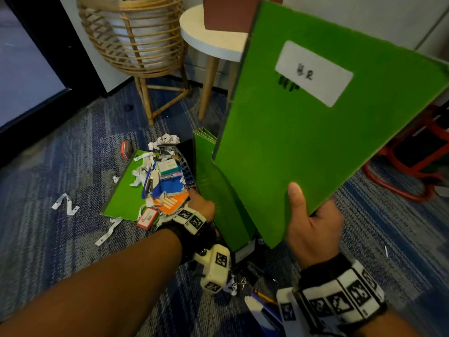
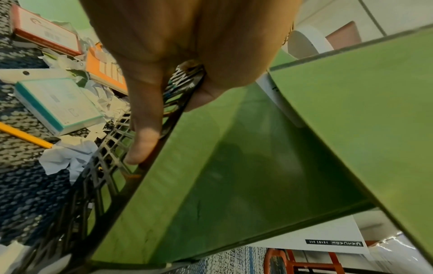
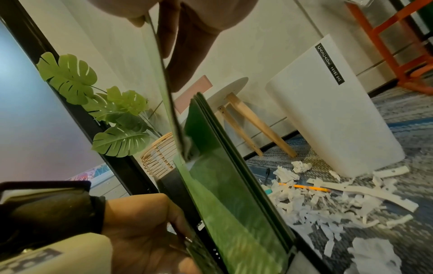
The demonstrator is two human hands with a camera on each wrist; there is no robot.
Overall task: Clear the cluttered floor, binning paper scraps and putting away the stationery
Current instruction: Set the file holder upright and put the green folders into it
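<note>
My right hand holds a green folder with a white label by its lower corner, raised and tilted over the floor. In the right wrist view my fingers pinch that folder, seen edge-on. My left hand grips the rim of a black mesh file rack, thumb along the mesh. Several green folders stand in the rack. A third green folder lies flat on the carpet under paper scraps, notebooks and small boxes.
A white bin stands on the carpet with shredded paper and a yellow pencil before it. A rattan plant stand and a white stool are behind the pile. Loose strips lie to the left, an orange frame to the right.
</note>
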